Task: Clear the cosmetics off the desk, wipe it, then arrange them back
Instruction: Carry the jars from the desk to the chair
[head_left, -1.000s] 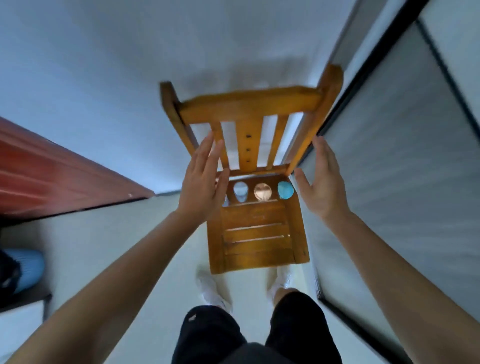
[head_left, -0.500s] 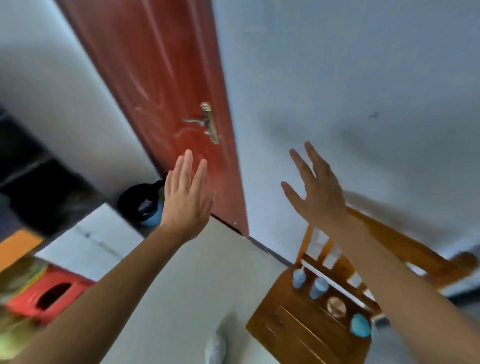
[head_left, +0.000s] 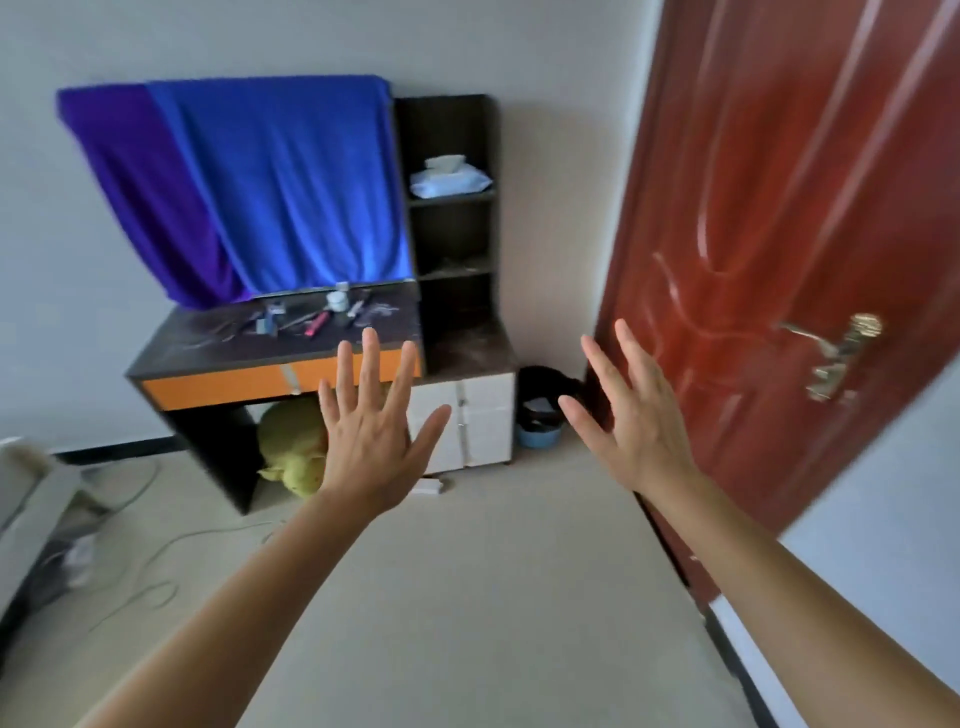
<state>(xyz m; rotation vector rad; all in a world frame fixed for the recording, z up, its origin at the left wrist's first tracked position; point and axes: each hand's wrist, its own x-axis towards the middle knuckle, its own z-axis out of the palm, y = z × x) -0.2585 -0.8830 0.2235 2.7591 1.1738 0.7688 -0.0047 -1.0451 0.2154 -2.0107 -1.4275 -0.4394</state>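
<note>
A dark desk (head_left: 208, 348) with an orange drawer front stands against the far wall. On its top lie several cosmetics: a small white jar (head_left: 336, 300), a pink stick (head_left: 316, 325), and thin pencils and tools (head_left: 262, 323). My left hand (head_left: 371, 426) and my right hand (head_left: 631, 421) are raised in front of me with fingers spread, holding nothing. Both hands are well short of the desk, with open floor between.
A blue and purple cloth (head_left: 249, 187) drapes behind the desk. A dark shelf unit (head_left: 449, 234) holds a wipes pack (head_left: 449, 179). A red door (head_left: 779, 260) stands at the right, a dark bin (head_left: 540, 415) beside it. A yellow-green toy (head_left: 293, 449) and cables (head_left: 156, 561) lie on the floor.
My view has swung left from the wooden chair with jars, past the red door, to the desk. Both hands stay raised and empty throughout.
</note>
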